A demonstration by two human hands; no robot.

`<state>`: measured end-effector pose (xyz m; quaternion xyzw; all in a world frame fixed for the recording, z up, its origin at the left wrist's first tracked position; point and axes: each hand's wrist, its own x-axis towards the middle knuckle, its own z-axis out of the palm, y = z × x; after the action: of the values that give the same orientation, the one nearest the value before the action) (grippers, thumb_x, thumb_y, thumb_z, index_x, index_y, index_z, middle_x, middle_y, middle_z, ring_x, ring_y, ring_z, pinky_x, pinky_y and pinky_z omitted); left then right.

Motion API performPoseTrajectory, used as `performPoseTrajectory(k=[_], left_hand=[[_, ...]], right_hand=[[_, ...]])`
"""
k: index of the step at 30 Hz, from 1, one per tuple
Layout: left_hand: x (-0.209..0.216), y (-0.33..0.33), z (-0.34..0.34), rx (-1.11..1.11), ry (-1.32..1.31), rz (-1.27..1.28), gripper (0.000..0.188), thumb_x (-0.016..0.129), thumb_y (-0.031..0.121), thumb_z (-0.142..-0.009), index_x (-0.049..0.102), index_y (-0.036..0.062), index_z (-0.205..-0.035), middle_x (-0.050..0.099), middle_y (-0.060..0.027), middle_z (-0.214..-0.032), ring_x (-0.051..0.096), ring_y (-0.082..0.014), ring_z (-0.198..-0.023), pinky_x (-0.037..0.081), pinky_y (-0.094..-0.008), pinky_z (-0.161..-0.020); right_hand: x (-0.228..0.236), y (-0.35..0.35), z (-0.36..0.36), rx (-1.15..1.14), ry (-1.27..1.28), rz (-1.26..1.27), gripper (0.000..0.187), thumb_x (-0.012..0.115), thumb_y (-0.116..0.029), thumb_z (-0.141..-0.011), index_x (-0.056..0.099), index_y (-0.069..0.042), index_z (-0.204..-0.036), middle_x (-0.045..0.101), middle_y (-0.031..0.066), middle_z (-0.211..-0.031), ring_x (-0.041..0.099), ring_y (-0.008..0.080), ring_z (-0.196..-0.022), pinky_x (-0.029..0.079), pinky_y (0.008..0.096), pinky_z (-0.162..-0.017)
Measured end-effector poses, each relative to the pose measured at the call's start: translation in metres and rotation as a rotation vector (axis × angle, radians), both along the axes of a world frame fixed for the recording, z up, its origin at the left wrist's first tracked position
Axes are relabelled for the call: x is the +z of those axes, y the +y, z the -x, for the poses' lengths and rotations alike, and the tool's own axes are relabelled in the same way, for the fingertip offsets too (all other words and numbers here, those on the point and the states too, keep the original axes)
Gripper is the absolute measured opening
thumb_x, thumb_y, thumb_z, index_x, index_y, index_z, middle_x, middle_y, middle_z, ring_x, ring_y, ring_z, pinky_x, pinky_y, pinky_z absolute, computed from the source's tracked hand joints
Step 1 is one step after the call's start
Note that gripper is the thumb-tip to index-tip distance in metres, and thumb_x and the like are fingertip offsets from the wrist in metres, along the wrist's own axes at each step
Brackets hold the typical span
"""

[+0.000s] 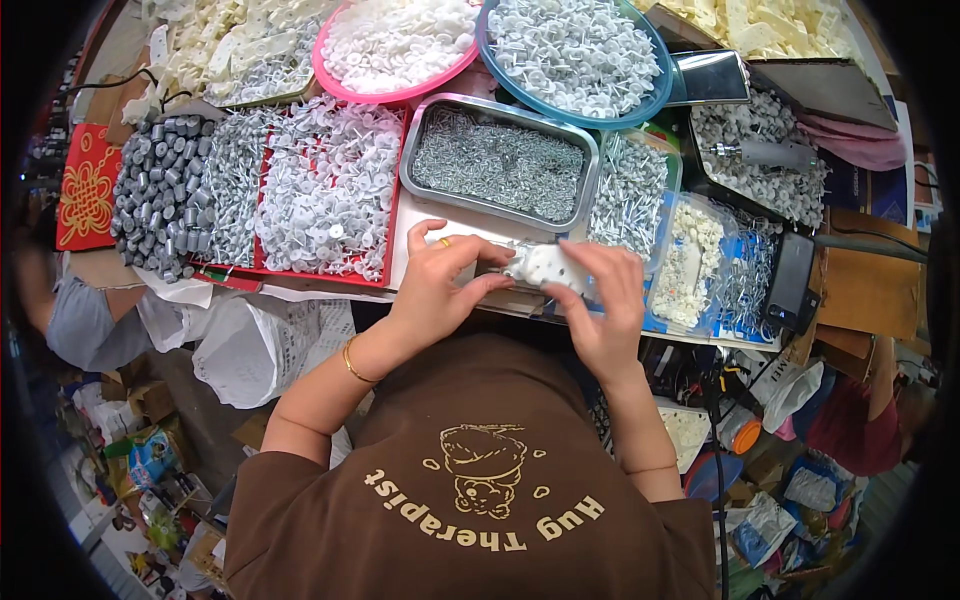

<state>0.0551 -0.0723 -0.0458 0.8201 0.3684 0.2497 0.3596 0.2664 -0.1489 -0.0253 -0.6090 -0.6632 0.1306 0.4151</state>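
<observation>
A small white plastic housing with dark holes is held between my hands at the near edge of the table. My right hand grips its right end with thumb and fingers. My left hand, a ring on one finger, is closed at its left end, thumb and index close together by some small metal-looking bits; what exactly it pinches I cannot make out. Just beyond my hands stands a metal tray of tiny screws. Left of it, a red tray holds white round-headed parts.
Grey cylinders are heaped at far left. A pink basin and a teal basin of white parts stand behind. To the right are a clear box of cream pieces, loose metal pins and a black device.
</observation>
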Motion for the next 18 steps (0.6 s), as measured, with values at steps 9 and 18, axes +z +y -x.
performPoseTrajectory(k=[9, 18], left_hand=[[0.002, 0.003, 0.003, -0.027, -0.016, 0.175, 0.018, 0.077, 0.014, -0.083, 0.064, 0.0106, -0.095, 0.075, 0.0017, -0.104, 0.068, -0.0168, -0.1, 0.023, -0.0472, -0.108], [0.022, 0.0, -0.006, -0.077, 0.039, -0.04, 0.045, 0.082, 0.026, -0.08, 0.061, 0.0113, -0.118, 0.07, -0.0022, -0.105, 0.065, -0.0201, -0.104, 0.024, -0.0468, -0.108]], right_hand=[[-0.003, 0.005, 0.006, 0.081, 0.02, 0.121, 0.04, 0.083, -0.011, -0.073, 0.074, -0.006, -0.112, 0.069, 0.0084, -0.108, 0.06, 0.0278, -0.099, 0.047, 0.0386, -0.087], [0.02, 0.003, -0.001, 0.136, -0.026, 0.207, 0.042, 0.081, -0.012, -0.077, 0.071, -0.007, -0.117, 0.067, 0.0103, -0.113, 0.06, 0.0297, -0.101, 0.047, 0.0406, -0.092]])
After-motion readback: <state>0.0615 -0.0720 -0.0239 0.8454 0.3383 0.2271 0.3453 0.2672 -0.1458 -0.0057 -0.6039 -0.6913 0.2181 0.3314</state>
